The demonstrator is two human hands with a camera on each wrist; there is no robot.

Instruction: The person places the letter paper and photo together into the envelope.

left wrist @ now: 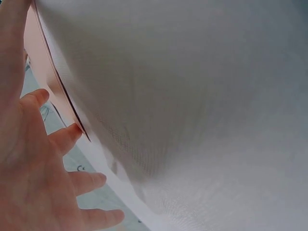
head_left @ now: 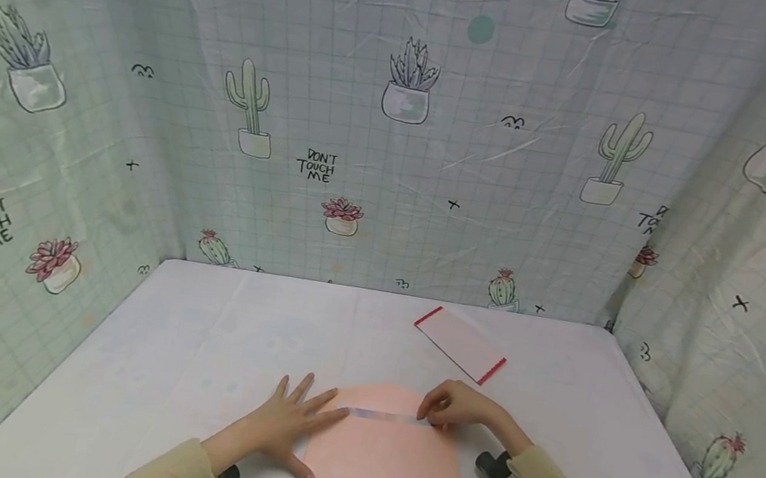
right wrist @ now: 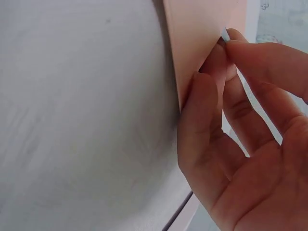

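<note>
A pink paper envelope [head_left: 387, 464] lies on the white table with its rounded flap opened away from me. A thin bluish, shiny strip [head_left: 384, 416] runs across it near the fold. My left hand [head_left: 287, 424] rests spread on the envelope's left edge; in the left wrist view the straight fingers of that hand [left wrist: 43, 163] lie along the envelope's edge [left wrist: 45, 67]. At the strip's right end, my right hand [head_left: 456, 404] pinches with thumb and forefinger. Up close in the right wrist view, a small pale tip of the strip [right wrist: 225, 34] shows between the fingertips.
Behind the envelope lies a pale rectangular piece [head_left: 460, 343] with red ends, slanted on the white table [head_left: 198, 343]. A cactus-print curtain [head_left: 391, 190] closes off the back and both sides. Dark wrist cameras [head_left: 494, 466] sit below both wrists.
</note>
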